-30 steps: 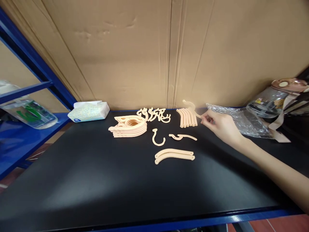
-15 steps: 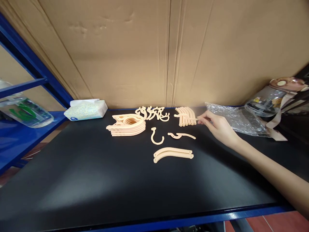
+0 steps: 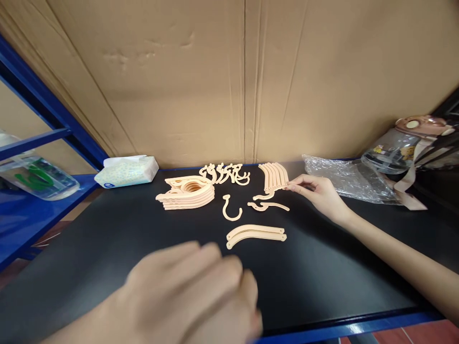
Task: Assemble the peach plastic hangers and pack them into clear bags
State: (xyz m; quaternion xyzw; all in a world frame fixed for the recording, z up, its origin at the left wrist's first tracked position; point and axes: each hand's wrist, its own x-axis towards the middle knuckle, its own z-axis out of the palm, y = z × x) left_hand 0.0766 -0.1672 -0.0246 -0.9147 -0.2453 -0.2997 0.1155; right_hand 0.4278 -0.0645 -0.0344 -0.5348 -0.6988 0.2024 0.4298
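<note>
My right hand point(image 3: 311, 191) pinches the end of a beige plastic hanger arm point(image 3: 268, 195), just above a similar hooked arm point(image 3: 267, 206) lying on the black table. Beside these is a row of curved beige bars point(image 3: 274, 177). A single hanger hook point(image 3: 232, 210) rests to their left, and two curved bars point(image 3: 256, 234) lie side by side nearer to me. My left hand point(image 3: 193, 296) is blurred at the bottom of the view, back up, its fingers hidden beneath; whether it holds anything cannot be seen.
A stack of folded beige hangers point(image 3: 188, 193) and a pile of hooks point(image 3: 225, 174) sit at the back. A tissue pack point(image 3: 127, 171) stands at the left. Crumpled clear plastic point(image 3: 347, 177) and a strapped bottle point(image 3: 394, 145) are at the right. Cardboard point(image 3: 179, 86) walls the back.
My left hand has come into view from below. My right hand, with the hanger arm, has moved slightly down and left, bringing the piece closer to the hooked arm on the table.
</note>
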